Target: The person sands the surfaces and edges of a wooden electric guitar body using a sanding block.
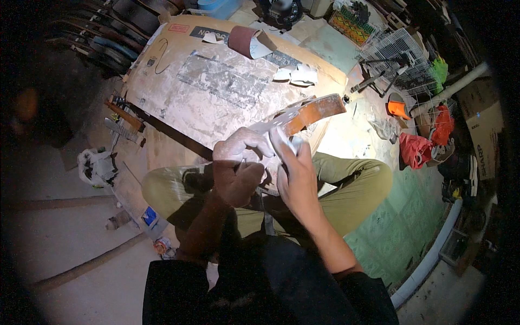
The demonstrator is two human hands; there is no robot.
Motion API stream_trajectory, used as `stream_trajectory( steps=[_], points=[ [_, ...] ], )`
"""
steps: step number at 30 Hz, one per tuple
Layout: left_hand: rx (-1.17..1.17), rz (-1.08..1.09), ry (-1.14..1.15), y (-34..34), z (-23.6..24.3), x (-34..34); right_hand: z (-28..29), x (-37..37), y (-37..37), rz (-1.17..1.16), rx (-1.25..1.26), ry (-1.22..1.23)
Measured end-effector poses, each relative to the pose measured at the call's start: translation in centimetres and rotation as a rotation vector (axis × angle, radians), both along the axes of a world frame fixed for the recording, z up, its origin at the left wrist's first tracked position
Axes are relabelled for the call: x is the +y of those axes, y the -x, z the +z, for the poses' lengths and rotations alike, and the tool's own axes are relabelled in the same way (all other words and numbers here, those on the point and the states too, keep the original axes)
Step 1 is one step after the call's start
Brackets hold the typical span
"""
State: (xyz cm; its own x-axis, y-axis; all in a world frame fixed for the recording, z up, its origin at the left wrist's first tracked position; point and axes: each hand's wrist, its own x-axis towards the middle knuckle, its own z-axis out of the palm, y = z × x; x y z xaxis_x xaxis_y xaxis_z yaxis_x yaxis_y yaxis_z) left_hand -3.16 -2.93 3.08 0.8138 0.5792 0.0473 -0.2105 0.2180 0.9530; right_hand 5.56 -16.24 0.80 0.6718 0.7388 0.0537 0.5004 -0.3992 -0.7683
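Note:
Between my legs a wooden piece (314, 112), curved, orange-brown and dusted pale along one face, rests at the cardboard's near edge, angled up to the right. My left hand (241, 162), powdered white, has its fingers curled round the near, pale end of this piece. Against that same end is my right hand (292, 168), fingers bent and pressed together on the whitened surface; whether a small pad is under them I cannot make out. A curled reddish sandpaper sheet (244, 43) and torn white paper scraps (303, 76) lie farther back on the dusty cardboard (179, 103).
Tools (124, 127) and a white bag (95, 168) lie left of the cardboard. At the right stand a wire rack (398, 59), an orange object (398, 108), red bags (416, 149), a long pipe (411, 281) and boxes (479, 135). Dark curved items (103, 49) are stacked at back left.

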Motion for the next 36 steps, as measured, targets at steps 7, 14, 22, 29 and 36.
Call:
stream_trajectory(
  steps=[7, 14, 22, 29, 36],
  points=[
    [-0.035, 0.049, -0.099, 0.1, -1.7, 1.5, -0.8, -0.9, 0.6, 0.038, -0.053, -0.031],
    [-0.128, 0.09, -0.132, -0.5, -2.1, 1.8, 0.0, -1.1, 1.0, 0.035, -0.062, -0.007],
    [-0.172, 0.097, -0.049, -0.3, -1.9, 0.6, -0.2, -3.3, 0.8, 0.046, -0.03, 0.021],
    [-0.283, 0.113, -0.092, -0.7, -2.8, -1.2, 3.1, -8.6, -2.4, -0.157, 0.118, -0.027],
    [-0.496, 0.042, -0.338, 0.7, -6.8, -1.2, 2.8, -5.7, -0.7, 0.129, -0.139, -0.232]
  ],
)
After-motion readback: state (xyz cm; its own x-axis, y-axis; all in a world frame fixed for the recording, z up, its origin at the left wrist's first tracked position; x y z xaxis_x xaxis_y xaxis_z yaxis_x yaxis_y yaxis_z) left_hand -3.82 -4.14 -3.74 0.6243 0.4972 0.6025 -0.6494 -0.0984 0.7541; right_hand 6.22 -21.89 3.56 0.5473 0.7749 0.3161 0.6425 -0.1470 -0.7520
